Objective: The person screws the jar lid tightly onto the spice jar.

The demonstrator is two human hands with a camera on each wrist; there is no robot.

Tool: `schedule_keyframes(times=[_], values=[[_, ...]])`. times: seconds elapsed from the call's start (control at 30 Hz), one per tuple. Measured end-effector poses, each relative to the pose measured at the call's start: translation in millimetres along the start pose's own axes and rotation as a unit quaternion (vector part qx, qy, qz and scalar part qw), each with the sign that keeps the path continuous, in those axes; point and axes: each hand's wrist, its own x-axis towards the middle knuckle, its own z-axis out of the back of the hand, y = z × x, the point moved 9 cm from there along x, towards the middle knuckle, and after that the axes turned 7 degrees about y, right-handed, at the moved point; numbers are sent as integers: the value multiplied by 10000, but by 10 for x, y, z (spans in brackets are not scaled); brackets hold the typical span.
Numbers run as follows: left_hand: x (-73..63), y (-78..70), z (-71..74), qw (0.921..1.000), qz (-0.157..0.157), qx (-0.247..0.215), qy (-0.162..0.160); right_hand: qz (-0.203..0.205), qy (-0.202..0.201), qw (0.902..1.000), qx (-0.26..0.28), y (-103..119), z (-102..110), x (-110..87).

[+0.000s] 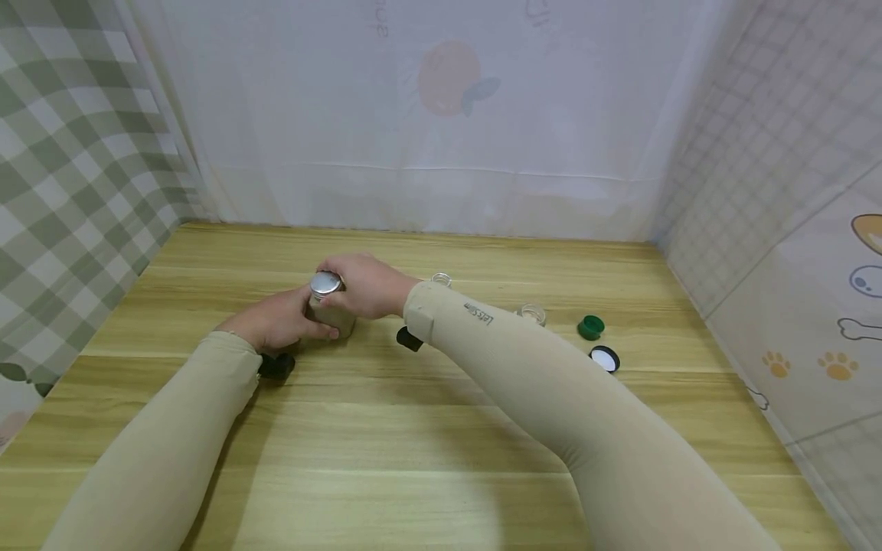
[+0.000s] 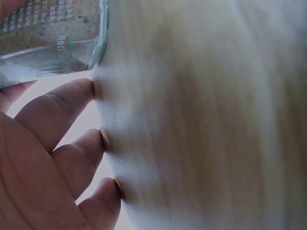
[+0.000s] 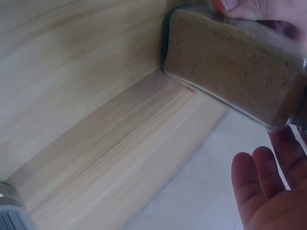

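A square glass spice jar (image 1: 338,320) filled with brown seasoning stands at the left of the table, its round silver top (image 1: 325,283) facing up. My left hand (image 1: 279,317) grips the jar's lower body, thumb along the near side. Around the upper part and neck, my right hand (image 1: 368,285) has its thumb and index finger. In the left wrist view, print shows on the glass jar (image 2: 53,36), and lower fingers touch the tabletop. The right wrist view shows the jar's brown side (image 3: 230,67), with several fingers of my right hand (image 3: 273,191) below it.
Right of the right sleeve lie a green cap (image 1: 591,327) and a black lid (image 1: 605,358) with a white inside. Round clear rims (image 1: 531,313) (image 1: 442,280) show behind that sleeve. A white curtain (image 1: 427,199) hangs along the table's back edge.
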Motion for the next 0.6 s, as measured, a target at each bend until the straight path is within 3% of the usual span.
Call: schedule_keyframes(times=[0.27, 0.6], values=[[-14, -21, -6, 10000, -45, -59, 22, -220, -238, 9994, -102, -15, 14, -12], [-3, -16, -1, 10000, -29, 51, -39, 75, 117, 9999, -62, 39, 30, -27]])
